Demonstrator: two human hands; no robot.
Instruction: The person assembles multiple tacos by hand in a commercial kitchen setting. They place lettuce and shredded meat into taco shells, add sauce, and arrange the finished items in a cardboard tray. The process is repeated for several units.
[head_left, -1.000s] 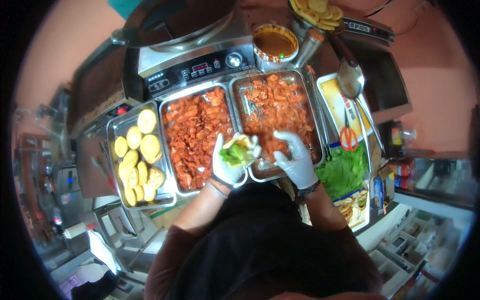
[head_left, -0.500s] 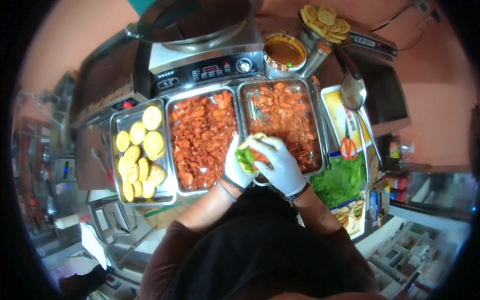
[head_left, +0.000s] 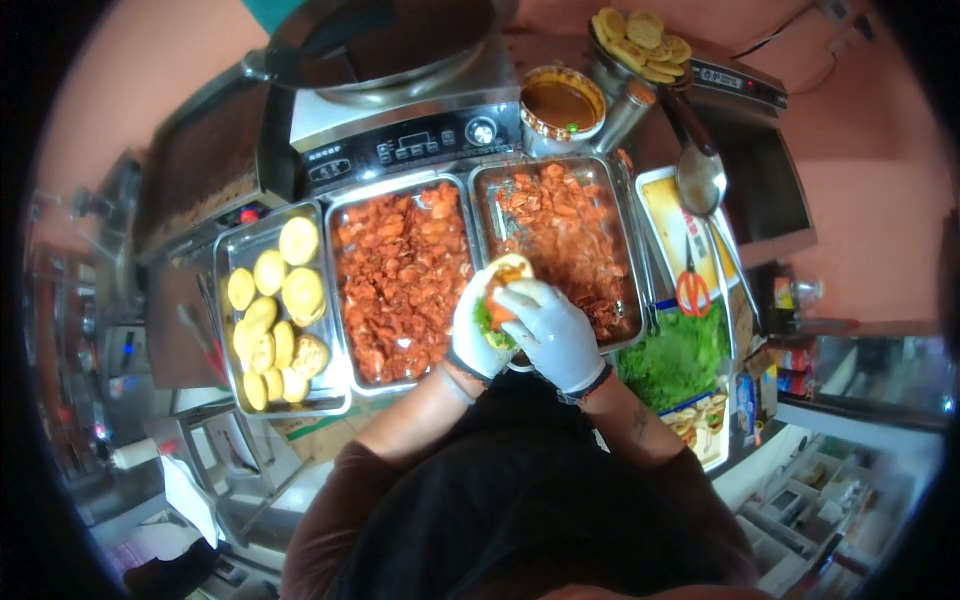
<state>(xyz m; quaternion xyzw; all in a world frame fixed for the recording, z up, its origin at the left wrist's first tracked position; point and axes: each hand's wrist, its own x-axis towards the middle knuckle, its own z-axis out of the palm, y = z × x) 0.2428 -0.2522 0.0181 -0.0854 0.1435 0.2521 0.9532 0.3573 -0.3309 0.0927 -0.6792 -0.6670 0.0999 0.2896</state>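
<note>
In my gloved left hand (head_left: 470, 330), curled fingers hold a round bread bun (head_left: 511, 263) that is split and tilted up. Green lettuce (head_left: 483, 318) shows along its near-left side, with reddish meat in the opening. My gloved right hand (head_left: 560, 340) reaches across from the right, its fingers bent together on the meat at the bun. The fingertips are partly hidden there. Both hands are over the near inner corners of two metal trays of chopped red-brown meat, one at left (head_left: 400, 270) and one at right (head_left: 560, 210).
Flat round breads (head_left: 302, 292) lie in a metal tray on the left. Lettuce leaves (head_left: 682, 355), red-handled scissors (head_left: 692, 292) and a ladle (head_left: 701, 182) are on the right. Behind the trays stand a cooker (head_left: 410, 145) with a large pan (head_left: 380, 45) and a sauce pot (head_left: 560, 105).
The bun has tipped up and opened toward me, showing its meat filling. My right fingers have shifted from the bun's top edge down onto the meat.
</note>
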